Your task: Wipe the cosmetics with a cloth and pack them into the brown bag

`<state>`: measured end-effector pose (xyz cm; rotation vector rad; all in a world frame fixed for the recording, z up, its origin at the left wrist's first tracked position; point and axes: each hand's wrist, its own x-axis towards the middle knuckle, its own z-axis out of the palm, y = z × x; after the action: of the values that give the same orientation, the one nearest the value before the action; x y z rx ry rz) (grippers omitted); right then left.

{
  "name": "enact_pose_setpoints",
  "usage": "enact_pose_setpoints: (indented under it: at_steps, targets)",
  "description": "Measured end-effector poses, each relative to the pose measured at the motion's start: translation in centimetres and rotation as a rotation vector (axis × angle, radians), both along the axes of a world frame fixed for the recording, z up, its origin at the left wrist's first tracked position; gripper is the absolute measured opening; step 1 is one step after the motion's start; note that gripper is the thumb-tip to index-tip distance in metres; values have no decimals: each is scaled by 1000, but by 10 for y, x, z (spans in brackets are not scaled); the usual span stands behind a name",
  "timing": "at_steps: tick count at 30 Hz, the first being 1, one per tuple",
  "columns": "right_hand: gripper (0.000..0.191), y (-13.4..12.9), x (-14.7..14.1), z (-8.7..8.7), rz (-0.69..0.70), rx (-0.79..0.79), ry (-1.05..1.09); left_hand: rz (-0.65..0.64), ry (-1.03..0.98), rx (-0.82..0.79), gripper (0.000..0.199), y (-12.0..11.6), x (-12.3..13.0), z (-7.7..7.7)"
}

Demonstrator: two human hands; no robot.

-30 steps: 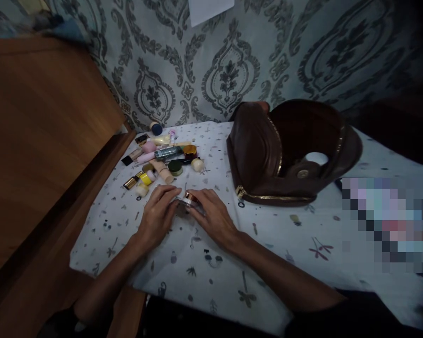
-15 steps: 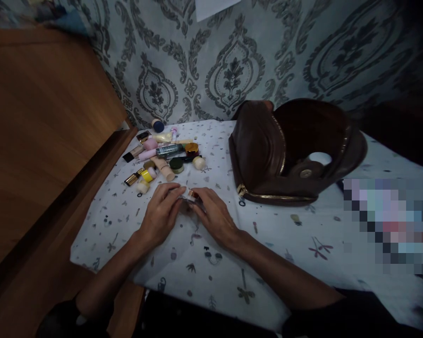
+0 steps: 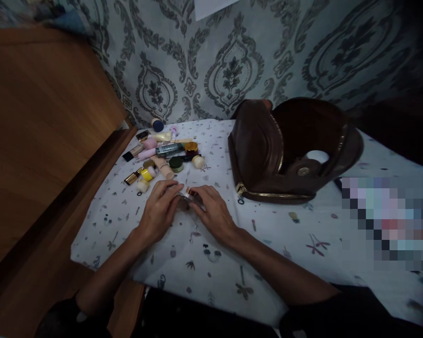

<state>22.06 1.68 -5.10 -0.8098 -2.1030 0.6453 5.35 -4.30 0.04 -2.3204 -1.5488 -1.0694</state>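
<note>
My left hand and my right hand meet over the front of the table, both with fingers closed around one small cosmetic container. It looks clear or pale with a shiny copper-gold part on the right, and the fingers cover most of it. Just beyond my hands lies a group of cosmetics: a cream jar, a yellow-banded jar, a beige tube, a dark green-lidded jar, a round pale jar and an amber-lidded jar.
A brown leather bag stands unzipped on the right, with something white inside. A wooden panel borders the left side. Patterned curtain hangs behind the white printed cloth. A blurred-out patch covers the far right.
The container has shifted slightly left between my fingers, and its copper-gold part shows at a slightly different angle. Both hands stay nearly in place; the whole view has drifted a little.
</note>
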Motion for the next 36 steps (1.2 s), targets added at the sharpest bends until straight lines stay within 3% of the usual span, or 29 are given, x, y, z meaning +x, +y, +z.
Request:
enact_pose_setpoints:
  at_steps: [5, 11, 18, 20, 24, 26, 32, 36]
  targets:
    - [20, -4, 1, 6, -18, 80, 16, -22, 74, 20, 28, -3, 6, 0]
    - [33, 0, -2, 0, -30, -15, -123, -27, 7, -2, 28, 3, 0, 1]
    - [13, 1, 0, -1, -44, 1, -92, -51, 122, 1, 27, -1, 12, -1]
    - [23, 1, 0, 0, -49, -35, -59, -65, 118, -10, 27, 0, 13, -2]
    - [74, 3, 0, -1, 27, -224, 13, -116, 52, -43, 24, 7, 5, 1]
    - [88, 5, 0, -2, 79, -302, 11, -181, 14, -89, 23, 12, -3, 3]
    - [84, 7, -1, -4, 52, -192, 39, -325, -117, -231, 15, 18, -23, 10]
    - [83, 9, 0, -4, 125, -160, 75, -405, -135, -273, 17, 16, -23, 11]
